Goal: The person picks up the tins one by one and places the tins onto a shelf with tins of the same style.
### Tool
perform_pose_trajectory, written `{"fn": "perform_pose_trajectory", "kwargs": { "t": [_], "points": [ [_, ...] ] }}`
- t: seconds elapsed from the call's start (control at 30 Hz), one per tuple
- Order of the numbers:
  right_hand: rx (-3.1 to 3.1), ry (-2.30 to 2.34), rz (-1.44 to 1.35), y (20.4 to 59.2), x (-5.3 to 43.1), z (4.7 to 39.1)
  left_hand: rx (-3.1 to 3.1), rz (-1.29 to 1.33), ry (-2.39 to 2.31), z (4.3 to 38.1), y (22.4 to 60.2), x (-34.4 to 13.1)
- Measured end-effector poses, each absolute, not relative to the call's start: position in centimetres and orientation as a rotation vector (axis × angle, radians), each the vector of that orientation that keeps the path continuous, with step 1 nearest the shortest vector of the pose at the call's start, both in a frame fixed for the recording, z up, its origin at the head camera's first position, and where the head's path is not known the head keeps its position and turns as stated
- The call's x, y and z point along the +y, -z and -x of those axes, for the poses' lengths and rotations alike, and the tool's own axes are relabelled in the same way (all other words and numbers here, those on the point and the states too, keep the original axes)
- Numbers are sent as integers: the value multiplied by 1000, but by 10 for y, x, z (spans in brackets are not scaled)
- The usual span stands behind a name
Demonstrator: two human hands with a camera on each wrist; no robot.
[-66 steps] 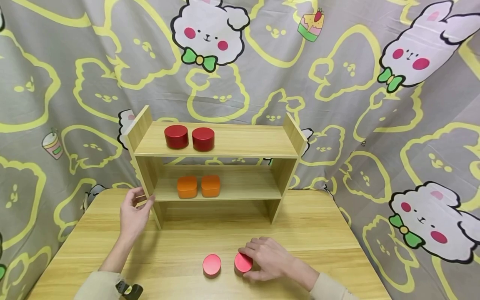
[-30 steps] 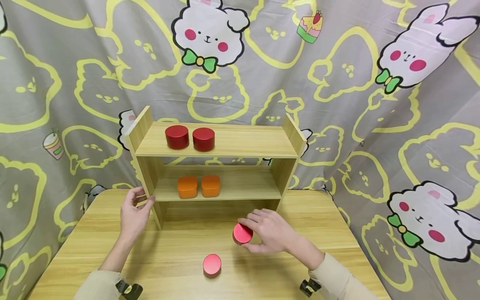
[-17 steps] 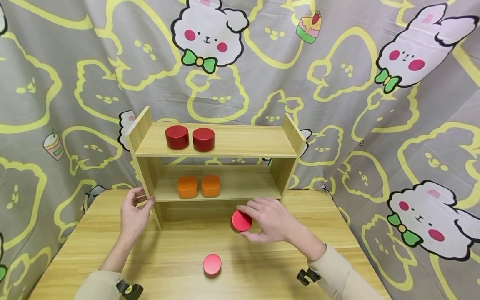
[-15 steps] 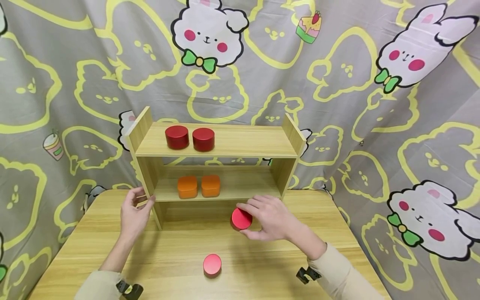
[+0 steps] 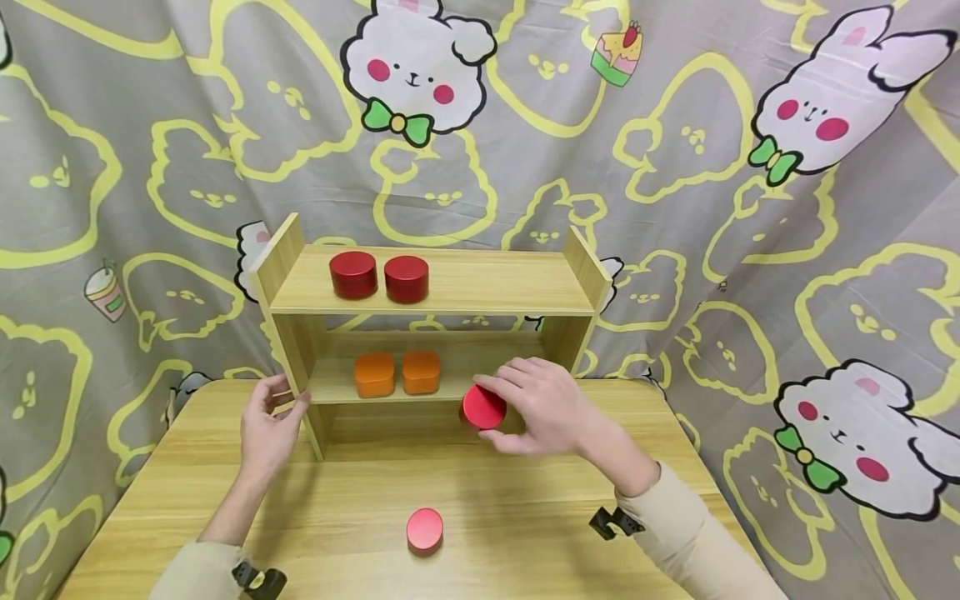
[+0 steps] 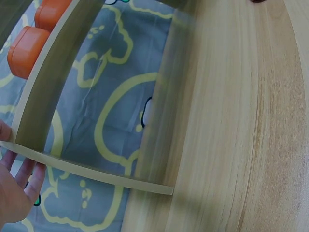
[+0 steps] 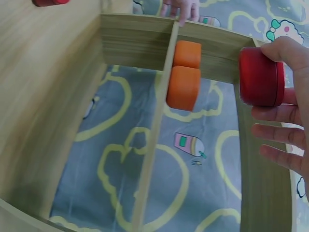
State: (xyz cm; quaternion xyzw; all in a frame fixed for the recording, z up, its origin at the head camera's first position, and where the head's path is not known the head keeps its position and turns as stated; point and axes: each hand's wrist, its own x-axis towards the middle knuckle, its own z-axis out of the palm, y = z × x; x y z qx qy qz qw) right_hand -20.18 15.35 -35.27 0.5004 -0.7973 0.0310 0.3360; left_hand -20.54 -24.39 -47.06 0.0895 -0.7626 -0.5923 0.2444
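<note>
My right hand [image 5: 543, 408] grips a round red tin [image 5: 483, 407] between thumb and fingers, raised off the table in front of the middle shelf's front edge. In the right wrist view the thumb lies on the tin's near side. My left hand [image 5: 270, 425] holds the left side panel of a small wooden shelf unit [image 5: 495, 279], thumb and fingers on either side of it. Another round red tin [image 5: 424, 531] stands on the table. Two darker red tins [image 5: 353, 275] sit on the top shelf, left of centre. Two orange rounded-square tins [image 5: 375, 374] stand side by side on the middle shelf.
The shelf unit stands towards the back of a wooden table [image 5: 360, 500]. A grey curtain [image 5: 555, 150] with cartoon animals hangs behind it and along the sides. Both wrists carry small black camera mounts [image 5: 617, 523].
My right hand has lifted the red tin from beside the other one on the table and carried it up and forward to the middle shelf's front edge. The left hand has stayed put.
</note>
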Motion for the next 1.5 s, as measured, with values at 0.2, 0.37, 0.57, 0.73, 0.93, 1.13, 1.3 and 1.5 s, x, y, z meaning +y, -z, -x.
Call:
{"fn": "perform_pose_trajectory", "kwargs": {
  "t": [0.2, 0.37, 0.57, 0.73, 0.93, 1.13, 1.3, 1.5],
  "points": [
    [-2076, -107, -1297, 340, 152, 204, -2080, -242, 1621, 206, 471, -244],
    [-2033, -124, -1305, 329, 150, 207, -2086, -241, 1621, 206, 472, -244],
    [-2004, -156, -1295, 314, 150, 211, -2090, -241, 1619, 205, 470, -243],
    [-1985, -176, -1298, 302, 148, 213, -2084, -243, 1630, 205, 470, -243],
    [-1979, -157, -1293, 287, 143, 213, -2065, -243, 1637, 205, 470, -244],
    [-1983, -138, -1269, 274, 140, 218, -2061, -241, 1630, 204, 470, -244],
    [-1994, -133, -1247, 266, 138, 223, -2065, -238, 1617, 204, 470, -243],
    [-1991, -118, -1231, 256, 136, 232, -2066, -245, 1607, 204, 470, -243]
  ]
}}
